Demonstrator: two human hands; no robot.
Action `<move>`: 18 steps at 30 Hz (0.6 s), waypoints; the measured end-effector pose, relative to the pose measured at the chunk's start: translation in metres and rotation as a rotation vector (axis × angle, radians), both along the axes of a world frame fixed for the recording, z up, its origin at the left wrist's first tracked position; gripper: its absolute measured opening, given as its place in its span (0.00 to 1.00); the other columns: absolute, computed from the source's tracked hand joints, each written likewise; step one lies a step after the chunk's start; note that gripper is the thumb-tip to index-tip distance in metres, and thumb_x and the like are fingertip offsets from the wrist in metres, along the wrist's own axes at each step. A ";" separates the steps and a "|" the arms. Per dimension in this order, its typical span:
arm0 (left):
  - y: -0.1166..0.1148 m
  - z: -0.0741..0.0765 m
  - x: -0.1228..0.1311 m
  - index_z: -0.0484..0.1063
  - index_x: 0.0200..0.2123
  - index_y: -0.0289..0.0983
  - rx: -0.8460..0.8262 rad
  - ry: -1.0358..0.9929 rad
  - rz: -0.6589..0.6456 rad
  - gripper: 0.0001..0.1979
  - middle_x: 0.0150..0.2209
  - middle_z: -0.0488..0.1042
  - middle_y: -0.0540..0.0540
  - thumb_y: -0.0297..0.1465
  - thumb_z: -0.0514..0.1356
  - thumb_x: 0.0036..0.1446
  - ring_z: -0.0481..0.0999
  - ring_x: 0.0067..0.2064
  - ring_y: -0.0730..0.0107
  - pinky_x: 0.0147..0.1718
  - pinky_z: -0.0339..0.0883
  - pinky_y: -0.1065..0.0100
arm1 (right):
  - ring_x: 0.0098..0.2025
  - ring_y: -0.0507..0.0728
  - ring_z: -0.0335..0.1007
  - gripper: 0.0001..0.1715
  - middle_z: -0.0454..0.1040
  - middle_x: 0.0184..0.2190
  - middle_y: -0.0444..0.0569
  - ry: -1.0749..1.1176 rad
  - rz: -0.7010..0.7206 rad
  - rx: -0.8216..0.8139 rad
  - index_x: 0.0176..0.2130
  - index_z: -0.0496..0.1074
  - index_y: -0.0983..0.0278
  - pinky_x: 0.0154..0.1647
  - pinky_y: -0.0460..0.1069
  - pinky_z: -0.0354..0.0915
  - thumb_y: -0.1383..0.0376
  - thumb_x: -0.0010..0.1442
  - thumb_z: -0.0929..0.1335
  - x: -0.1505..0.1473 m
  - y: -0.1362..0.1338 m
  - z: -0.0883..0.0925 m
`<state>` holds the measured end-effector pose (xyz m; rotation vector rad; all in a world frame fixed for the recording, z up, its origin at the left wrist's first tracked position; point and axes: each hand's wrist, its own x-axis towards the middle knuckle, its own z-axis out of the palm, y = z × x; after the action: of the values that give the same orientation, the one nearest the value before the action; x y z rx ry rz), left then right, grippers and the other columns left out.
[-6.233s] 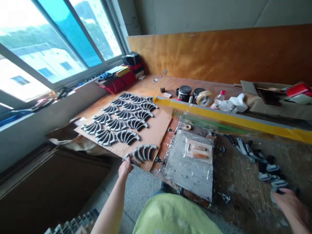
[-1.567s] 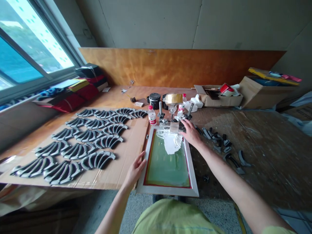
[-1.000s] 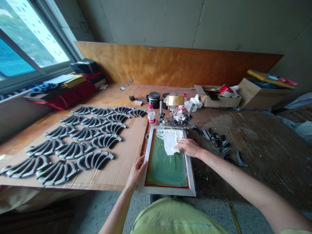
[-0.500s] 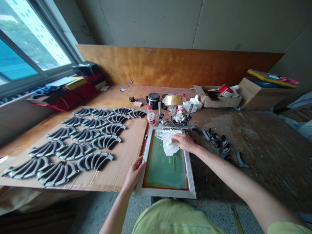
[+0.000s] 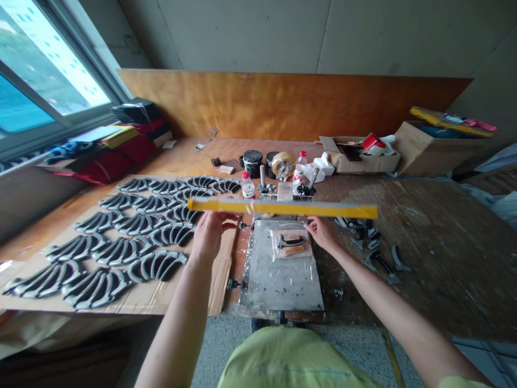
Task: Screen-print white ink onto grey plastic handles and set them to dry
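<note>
A silk-screen frame, raised and seen edge-on, shows a yellow-taped edge across the middle. My left hand is closed at its left underside, with some fingers hidden. My right hand is below the frame's right part, thumb and fingers slightly apart, at the upper right of a curved grey-black plastic piece. I cannot tell whether the fingertips touch it. The piece lies in a small holder on the grey metal base plate. The white cloth is not visible.
Rows of curved grey pieces lie on cardboard at left. Loose pieces are scattered at right. Behind the frame stand a red-capped bottle, black tubs and a tape roll. An open carton sits back right.
The screen frame has swung up from flat, uncovering the base plate and the piece on it. My right hand no longer holds the white cloth. My left hand has moved up and forward.
</note>
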<state>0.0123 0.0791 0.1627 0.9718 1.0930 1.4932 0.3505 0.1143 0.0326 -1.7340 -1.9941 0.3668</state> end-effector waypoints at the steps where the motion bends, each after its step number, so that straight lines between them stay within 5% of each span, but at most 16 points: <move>1: 0.008 0.007 0.002 0.73 0.39 0.35 0.000 0.010 -0.009 0.24 0.33 0.78 0.44 0.51 0.59 0.54 0.76 0.33 0.69 0.28 0.69 0.72 | 0.38 0.58 0.73 0.25 0.77 0.37 0.50 -0.020 0.054 -0.005 0.56 0.67 0.64 0.40 0.51 0.66 0.59 0.60 0.69 -0.006 -0.008 -0.010; 3: 0.016 0.012 0.007 0.71 0.40 0.35 0.005 0.012 0.021 0.26 0.31 0.78 0.45 0.53 0.58 0.54 0.76 0.32 0.70 0.27 0.68 0.73 | 0.44 0.60 0.71 0.32 0.76 0.41 0.52 -0.087 0.162 -0.011 0.59 0.64 0.64 0.45 0.53 0.64 0.60 0.57 0.72 -0.018 -0.019 -0.022; 5: 0.008 0.000 0.015 0.70 0.44 0.36 -0.008 0.001 0.103 0.27 0.31 0.78 0.47 0.54 0.58 0.54 0.76 0.31 0.72 0.27 0.68 0.74 | 0.48 0.61 0.67 0.24 0.75 0.42 0.51 -0.151 0.228 -0.025 0.53 0.70 0.61 0.49 0.54 0.62 0.63 0.57 0.72 -0.030 -0.025 -0.023; 8: -0.027 -0.044 0.041 0.70 0.48 0.35 -0.284 0.040 -0.051 0.31 0.32 0.78 0.44 0.55 0.59 0.52 0.77 0.30 0.69 0.25 0.68 0.71 | 0.46 0.59 0.65 0.05 0.74 0.38 0.50 -0.140 0.214 0.001 0.39 0.75 0.62 0.48 0.53 0.61 0.64 0.60 0.70 -0.053 -0.043 -0.012; 10: -0.057 -0.079 0.062 0.71 0.48 0.33 -0.585 0.059 -0.336 0.35 0.36 0.80 0.37 0.57 0.60 0.49 0.79 0.33 0.61 0.25 0.70 0.68 | 0.44 0.59 0.65 0.05 0.73 0.36 0.50 -0.109 0.245 0.083 0.37 0.75 0.63 0.48 0.53 0.62 0.63 0.61 0.70 -0.074 -0.065 -0.004; 13: -0.085 -0.124 0.071 0.72 0.41 0.35 -0.705 -0.002 -0.374 0.31 0.37 0.79 0.37 0.58 0.59 0.49 0.80 0.37 0.59 0.28 0.71 0.67 | 0.44 0.57 0.65 0.08 0.74 0.36 0.49 -0.078 0.455 0.171 0.42 0.75 0.62 0.48 0.52 0.63 0.64 0.62 0.69 -0.090 -0.093 -0.006; 15: -0.086 -0.146 0.050 0.71 0.32 0.36 -0.714 0.080 -0.271 0.29 0.30 0.78 0.41 0.58 0.58 0.48 0.79 0.31 0.64 0.27 0.70 0.68 | 0.43 0.56 0.67 0.11 0.75 0.38 0.48 -0.060 0.455 0.142 0.47 0.74 0.60 0.47 0.51 0.64 0.66 0.64 0.67 -0.067 -0.098 -0.015; 18: -0.068 -0.171 -0.010 0.67 0.24 0.37 -0.720 0.408 -0.060 0.27 0.19 0.72 0.46 0.57 0.52 0.49 0.71 0.20 0.69 0.21 0.66 0.69 | 0.45 0.55 0.69 0.20 0.76 0.43 0.49 -0.161 0.049 -0.019 0.48 0.75 0.61 0.47 0.49 0.65 0.75 0.64 0.60 0.026 -0.090 -0.032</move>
<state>0.0021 0.0110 -0.0086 0.7832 1.7149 0.7478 0.3761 0.0245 0.0009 -1.7794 -2.1555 0.2708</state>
